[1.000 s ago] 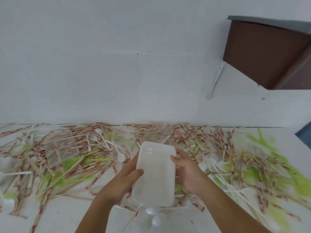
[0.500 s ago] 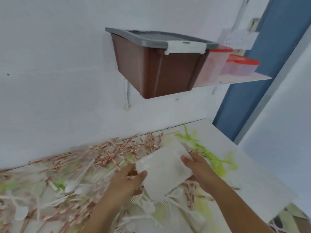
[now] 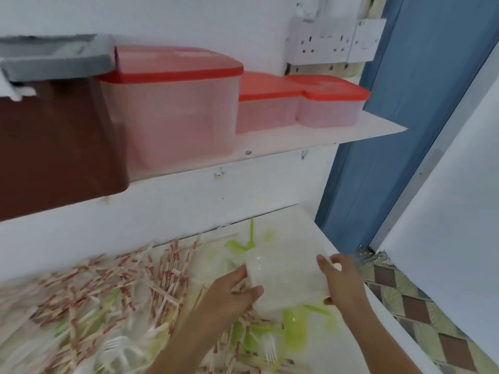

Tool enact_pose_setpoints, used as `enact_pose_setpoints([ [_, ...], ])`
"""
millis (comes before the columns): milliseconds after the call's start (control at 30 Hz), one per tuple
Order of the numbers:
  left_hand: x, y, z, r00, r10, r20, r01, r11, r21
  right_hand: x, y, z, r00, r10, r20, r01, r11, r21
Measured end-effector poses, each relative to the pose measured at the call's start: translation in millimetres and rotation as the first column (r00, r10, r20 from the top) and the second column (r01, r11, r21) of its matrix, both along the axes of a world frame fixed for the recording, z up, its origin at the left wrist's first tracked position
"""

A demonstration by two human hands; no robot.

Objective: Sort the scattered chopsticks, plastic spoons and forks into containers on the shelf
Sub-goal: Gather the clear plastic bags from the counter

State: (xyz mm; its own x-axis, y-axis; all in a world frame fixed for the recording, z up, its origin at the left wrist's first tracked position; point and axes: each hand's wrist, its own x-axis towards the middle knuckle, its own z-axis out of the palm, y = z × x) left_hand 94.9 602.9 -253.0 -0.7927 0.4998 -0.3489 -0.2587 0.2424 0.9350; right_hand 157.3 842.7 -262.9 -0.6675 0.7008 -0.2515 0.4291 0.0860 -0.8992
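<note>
Swinging rightward since before, nearing the white wall shelf (image 3: 351,133) carrying red-lidded translucent plastic boxes (image 3: 175,109). Holding the frosted white rectangular plastic tub (image 3: 286,279) above the strewn white table (image 3: 294,224), clasping opposite sides with left hand (image 3: 229,295) and right hand (image 3: 343,284). Probably handling light, thin, slippery; gripping rims gently.

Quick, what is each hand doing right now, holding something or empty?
Left hand: grips the left end of the white plastic container.
Right hand: grips the same container's right end.
</note>
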Motion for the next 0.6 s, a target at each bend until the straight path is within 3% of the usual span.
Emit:
enact_pose_setpoints([
  [133, -44.1, 57.7, -12.8, 0.995, 0.044, 0.094, -0.049, 0.998, 0.044, -42.1, 50.8, 2.2, 0.999, -0.046, -0.019, 0.044, 0.994, -0.096],
  [333, -139.9, 138.1, -16.8, 0.985, 0.125, 0.119, -0.140, 0.982, 0.123, -134.3, 121.5, -0.6, 0.970, -0.185, -0.154, 0.083, 0.858, -0.506],
  [600, -217.4, 181.4, -60.4, 0.948, 0.307, 0.084, -0.299, 0.949, -0.098, -204.2, 154.6, -72.2, 0.979, 0.096, -0.180, -0.148, 0.943, -0.298],
])
